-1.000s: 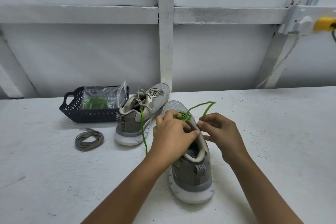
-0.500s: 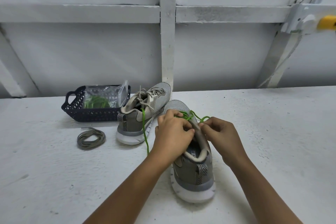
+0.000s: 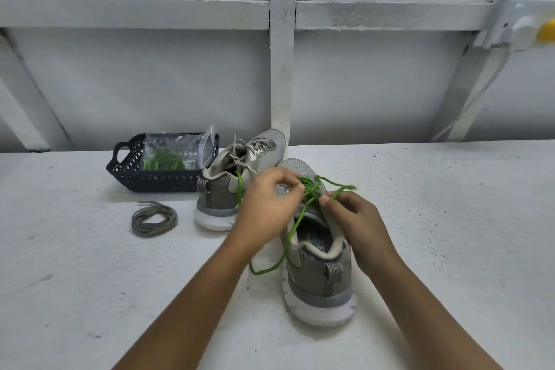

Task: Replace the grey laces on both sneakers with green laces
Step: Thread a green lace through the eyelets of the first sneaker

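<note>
My left hand (image 3: 267, 204): fingers curled, thumb and forefinger pinching the green lace (image 3: 295, 225) over the near sneaker's (image 3: 321, 279) eyelets.
My right hand (image 3: 354, 219): fingertips pinching the same lace beside the tongue.
Far sneaker (image 3: 240, 177): grey-laced, just behind.
Surface: rough white table (image 3: 450, 204); a coiled grey lace (image 3: 154, 219) lies near a dark basket (image 3: 156, 182) holding a bag of green laces (image 3: 168, 153).
Room: white boarded wall (image 3: 150, 84), upright post (image 3: 280, 69).
Change: my hands have parted, and a lace loop now drops down the sneaker's left side.
</note>
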A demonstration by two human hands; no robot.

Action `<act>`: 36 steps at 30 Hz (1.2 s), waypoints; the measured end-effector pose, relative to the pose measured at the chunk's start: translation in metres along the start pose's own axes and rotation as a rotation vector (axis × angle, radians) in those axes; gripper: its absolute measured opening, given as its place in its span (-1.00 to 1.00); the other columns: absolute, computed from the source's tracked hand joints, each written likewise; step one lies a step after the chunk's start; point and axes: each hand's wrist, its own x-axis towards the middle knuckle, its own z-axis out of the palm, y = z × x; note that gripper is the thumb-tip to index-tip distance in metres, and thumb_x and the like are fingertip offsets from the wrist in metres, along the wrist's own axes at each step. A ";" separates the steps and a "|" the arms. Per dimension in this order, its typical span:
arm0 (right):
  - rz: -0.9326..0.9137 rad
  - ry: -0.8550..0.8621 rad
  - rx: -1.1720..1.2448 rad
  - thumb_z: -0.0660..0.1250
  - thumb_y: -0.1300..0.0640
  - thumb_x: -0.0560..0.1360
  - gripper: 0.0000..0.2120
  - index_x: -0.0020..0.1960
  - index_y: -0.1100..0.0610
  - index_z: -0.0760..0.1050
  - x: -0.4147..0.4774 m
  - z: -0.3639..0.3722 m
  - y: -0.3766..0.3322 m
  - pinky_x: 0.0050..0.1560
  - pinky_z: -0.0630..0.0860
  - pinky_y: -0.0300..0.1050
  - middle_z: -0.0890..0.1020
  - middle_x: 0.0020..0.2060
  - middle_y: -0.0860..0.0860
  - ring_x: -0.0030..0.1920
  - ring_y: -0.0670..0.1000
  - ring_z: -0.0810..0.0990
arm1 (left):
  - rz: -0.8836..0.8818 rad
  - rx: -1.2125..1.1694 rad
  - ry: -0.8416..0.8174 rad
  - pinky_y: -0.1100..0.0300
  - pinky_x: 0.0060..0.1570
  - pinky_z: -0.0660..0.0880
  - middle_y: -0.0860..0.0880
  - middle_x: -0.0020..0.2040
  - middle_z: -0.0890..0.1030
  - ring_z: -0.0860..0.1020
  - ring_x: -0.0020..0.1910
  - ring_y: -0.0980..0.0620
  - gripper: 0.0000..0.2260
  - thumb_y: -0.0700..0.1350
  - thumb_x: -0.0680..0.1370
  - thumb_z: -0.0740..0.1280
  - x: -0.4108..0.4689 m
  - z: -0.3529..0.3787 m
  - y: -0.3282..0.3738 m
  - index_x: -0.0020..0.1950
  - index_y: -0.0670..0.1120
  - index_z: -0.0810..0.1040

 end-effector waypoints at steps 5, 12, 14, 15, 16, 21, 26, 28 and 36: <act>0.054 0.033 0.072 0.44 0.18 0.42 -0.92 -0.10 0.17 0.59 0.000 0.001 0.000 -0.15 0.56 -0.23 0.67 -0.20 0.07 -0.18 -0.06 0.65 | -0.240 -1.124 0.093 0.19 -0.25 0.59 -0.09 -0.30 0.61 0.62 -0.32 0.01 -0.81 -0.26 0.58 0.13 0.019 -0.039 0.008 -0.21 -0.17 0.42; 0.064 0.041 0.079 0.44 0.18 0.42 -0.89 -0.09 0.19 0.58 0.000 0.002 -0.001 -0.14 0.57 -0.23 0.67 -0.17 0.10 -0.18 -0.06 0.64 | -0.132 -0.270 0.387 0.14 -0.35 0.48 -0.02 -0.26 0.55 0.46 -0.43 0.08 -0.84 -0.27 0.54 0.20 0.028 -0.067 0.006 -0.19 -0.06 0.41; 0.070 0.038 0.077 0.44 0.18 0.43 -0.87 -0.06 0.22 0.59 0.000 0.001 -0.001 -0.08 0.58 -0.18 0.67 -0.15 0.13 -0.15 -0.03 0.64 | 0.020 0.277 0.321 0.05 0.00 0.44 -0.10 0.02 0.54 0.51 -0.06 -0.04 -0.91 -0.18 0.52 0.29 0.021 -0.056 0.005 0.01 -0.04 0.48; 0.072 0.037 0.076 0.43 0.18 0.43 -0.85 -0.05 0.23 0.59 0.000 0.001 -0.001 -0.05 0.58 -0.14 0.67 -0.13 0.15 -0.13 -0.01 0.65 | 0.138 0.520 0.294 0.01 0.11 0.36 -0.13 0.12 0.51 0.46 0.09 -0.11 -0.82 -0.14 0.51 0.32 0.016 -0.049 0.005 0.10 -0.05 0.52; 0.072 0.034 0.075 0.43 0.18 0.43 -0.84 -0.04 0.25 0.58 0.000 0.001 -0.001 -0.02 0.58 -0.11 0.67 -0.12 0.16 -0.12 0.01 0.65 | 0.273 0.678 0.264 -0.04 0.17 0.31 -0.15 0.16 0.49 0.42 0.17 -0.16 -0.78 -0.10 0.49 0.33 0.011 -0.041 0.004 0.13 -0.06 0.56; 0.063 0.013 0.085 0.41 0.22 0.45 -0.84 -0.02 0.28 0.58 0.000 0.000 -0.003 -0.08 0.59 -0.15 0.68 -0.15 0.16 -0.14 0.00 0.65 | 0.421 0.826 -0.129 0.05 0.25 0.18 0.00 0.24 0.46 0.34 0.27 -0.04 -0.77 0.08 0.51 0.28 -0.005 -0.004 0.002 0.08 0.02 0.59; 0.052 0.004 0.078 0.40 0.23 0.45 -0.83 -0.01 0.30 0.57 0.000 -0.001 -0.003 -0.09 0.58 -0.19 0.67 -0.16 0.15 -0.16 -0.03 0.64 | 0.394 0.692 -0.141 0.08 0.14 0.30 0.05 0.11 0.49 0.41 0.16 0.03 -0.87 0.00 0.54 0.29 -0.006 0.002 -0.004 -0.02 -0.01 0.56; 0.046 0.002 0.061 0.40 0.21 0.45 -0.84 -0.02 0.29 0.58 0.000 -0.001 -0.003 -0.09 0.57 -0.19 0.67 -0.17 0.12 -0.16 -0.04 0.63 | 0.303 0.443 -0.146 0.09 0.16 0.36 0.09 0.02 0.52 0.47 0.09 0.09 -0.95 -0.09 0.51 0.35 -0.001 -0.005 -0.002 -0.16 -0.02 0.54; 0.039 -0.003 0.041 0.41 0.18 0.44 -0.86 -0.07 0.26 0.60 0.000 -0.001 -0.002 -0.10 0.54 -0.18 0.64 -0.21 0.11 -0.20 -0.04 0.60 | -0.022 -0.669 -0.260 0.18 -0.17 0.59 -0.07 -0.35 0.62 0.62 -0.30 -0.01 -0.88 -0.26 0.49 0.17 0.009 -0.058 0.013 -0.25 -0.20 0.37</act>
